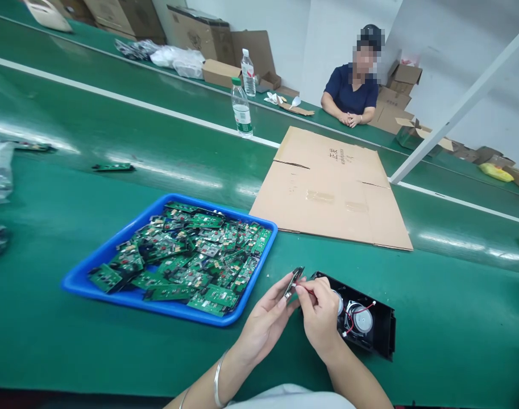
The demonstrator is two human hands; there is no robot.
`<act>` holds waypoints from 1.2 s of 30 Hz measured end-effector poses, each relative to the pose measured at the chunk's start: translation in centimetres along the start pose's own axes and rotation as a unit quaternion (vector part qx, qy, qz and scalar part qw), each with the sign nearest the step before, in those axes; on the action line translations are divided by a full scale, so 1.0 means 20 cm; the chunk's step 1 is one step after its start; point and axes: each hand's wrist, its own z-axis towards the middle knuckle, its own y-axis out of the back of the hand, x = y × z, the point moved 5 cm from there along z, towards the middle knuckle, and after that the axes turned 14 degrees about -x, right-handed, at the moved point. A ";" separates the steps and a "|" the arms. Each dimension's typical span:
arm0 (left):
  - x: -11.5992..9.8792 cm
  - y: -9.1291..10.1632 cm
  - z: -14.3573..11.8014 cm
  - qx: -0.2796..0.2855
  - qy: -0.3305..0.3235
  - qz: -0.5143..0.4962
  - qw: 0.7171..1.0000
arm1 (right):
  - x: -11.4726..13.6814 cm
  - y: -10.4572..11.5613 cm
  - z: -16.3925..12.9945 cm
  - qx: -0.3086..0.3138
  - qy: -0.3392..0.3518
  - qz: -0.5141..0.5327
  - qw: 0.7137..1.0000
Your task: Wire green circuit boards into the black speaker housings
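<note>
A small circuit board (294, 282), tilted on edge, is gripped by my left hand (270, 318) between thumb and fingers. My right hand (319, 312) pinches a thin red wire with a small white connector (295, 286) against the board; whether the plug is seated cannot be made out. Behind and right of my right hand lies a black speaker housing (385, 335), open side up, with round silver speakers (363, 319) in it. Red and black wires with white plugs lie over the speaker. My right hand covers the housing's left part.
A blue tray (259, 284) heaped with circuit boards stands left of my hands. Beyond lies a flat cardboard sheet (340, 187). A water bottle (242, 113) stands further back, left of a slanted white post (455, 113). A person (353, 94) sits across the table.
</note>
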 end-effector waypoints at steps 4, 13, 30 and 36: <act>-0.01 0.01 0.00 -0.011 0.002 0.000 1.000 | -0.01 0.01 -0.01 -0.019 0.000 -0.002 1.000; -0.03 0.01 0.00 0.019 -0.020 0.056 0.998 | 0.01 0.03 0.01 -0.017 0.055 -0.014 0.998; -0.09 0.06 -0.01 -0.020 -0.067 0.176 0.982 | 0.04 0.05 -0.03 0.021 0.100 0.008 0.995; -0.08 0.04 -0.04 -0.006 -0.081 0.178 0.981 | 0.03 0.07 -0.03 0.038 0.070 0.052 0.995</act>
